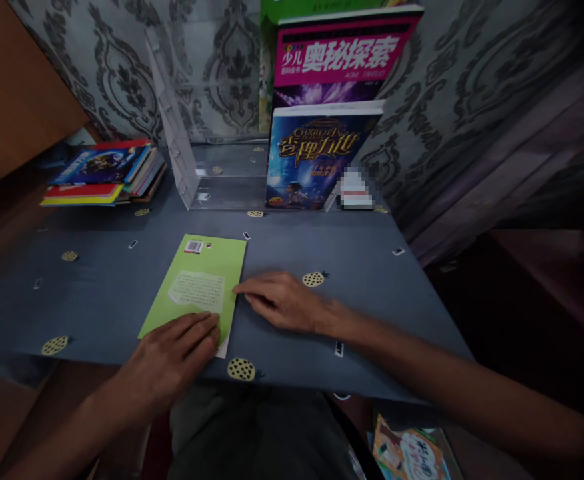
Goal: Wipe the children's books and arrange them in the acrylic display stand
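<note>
A light green book lies flat on the cloth-covered table, its back cover up, with a barcode near the far edge and a block of small print in the middle. My left hand rests flat across the near part of that cover, fingers stretched out. At the book's right edge, the index fingertip of my right hand touches the cover. The other fingers of this hand are bent and partly hidden, and I see nothing held in it.
A clear plastic tiered rack stands behind, holding a blue book, a pink book and a green one. Stacked books lie at the back left. Below the table's front edge is another book.
</note>
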A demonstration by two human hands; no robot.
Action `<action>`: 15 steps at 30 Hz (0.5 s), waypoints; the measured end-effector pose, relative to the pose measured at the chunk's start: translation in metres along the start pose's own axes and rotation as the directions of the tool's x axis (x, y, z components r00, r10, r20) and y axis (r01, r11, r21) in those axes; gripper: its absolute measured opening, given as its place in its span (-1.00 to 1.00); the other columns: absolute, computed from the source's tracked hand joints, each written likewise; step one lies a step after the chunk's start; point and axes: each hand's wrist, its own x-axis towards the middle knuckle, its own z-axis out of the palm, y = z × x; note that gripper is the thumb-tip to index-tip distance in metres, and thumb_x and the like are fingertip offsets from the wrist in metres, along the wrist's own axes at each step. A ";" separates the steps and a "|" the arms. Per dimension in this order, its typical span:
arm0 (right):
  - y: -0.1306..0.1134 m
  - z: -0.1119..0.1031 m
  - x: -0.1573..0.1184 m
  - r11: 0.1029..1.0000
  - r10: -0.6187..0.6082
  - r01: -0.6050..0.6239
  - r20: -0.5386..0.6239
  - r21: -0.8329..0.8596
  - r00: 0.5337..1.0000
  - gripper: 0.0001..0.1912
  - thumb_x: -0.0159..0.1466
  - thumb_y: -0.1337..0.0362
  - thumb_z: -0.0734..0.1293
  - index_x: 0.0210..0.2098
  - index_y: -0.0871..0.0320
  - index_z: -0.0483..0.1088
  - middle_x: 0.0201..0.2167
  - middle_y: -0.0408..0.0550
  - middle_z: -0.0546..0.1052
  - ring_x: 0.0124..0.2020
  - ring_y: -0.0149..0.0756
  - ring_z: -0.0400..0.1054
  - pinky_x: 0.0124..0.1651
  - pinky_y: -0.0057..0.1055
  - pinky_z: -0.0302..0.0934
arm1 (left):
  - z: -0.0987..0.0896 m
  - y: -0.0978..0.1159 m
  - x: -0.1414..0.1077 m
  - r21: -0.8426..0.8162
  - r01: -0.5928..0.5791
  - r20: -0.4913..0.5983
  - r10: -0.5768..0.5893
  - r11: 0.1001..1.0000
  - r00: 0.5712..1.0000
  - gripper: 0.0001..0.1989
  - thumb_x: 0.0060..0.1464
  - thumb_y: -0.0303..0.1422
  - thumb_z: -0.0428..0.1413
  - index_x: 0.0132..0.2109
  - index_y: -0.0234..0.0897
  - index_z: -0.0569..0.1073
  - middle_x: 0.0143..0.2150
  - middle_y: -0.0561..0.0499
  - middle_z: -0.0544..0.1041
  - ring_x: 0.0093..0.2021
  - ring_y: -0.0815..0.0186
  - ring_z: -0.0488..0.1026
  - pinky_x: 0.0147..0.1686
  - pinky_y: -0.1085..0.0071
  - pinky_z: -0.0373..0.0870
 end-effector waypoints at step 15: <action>-0.014 0.002 -0.003 0.987 -0.015 0.006 0.052 0.160 0.999 -0.69 0.35 0.42 0.22 0.01 0.14 0.49 -0.22 -0.02 0.65 -0.23 -0.31 0.54 -0.14 -0.39 0.38 | 0.022 0.024 0.019 0.103 0.308 -0.030 -0.306 0.946 0.951 -0.65 0.29 -0.28 -0.06 0.09 -0.34 0.43 0.07 -0.25 0.53 0.10 0.00 0.44 0.07 0.04 0.41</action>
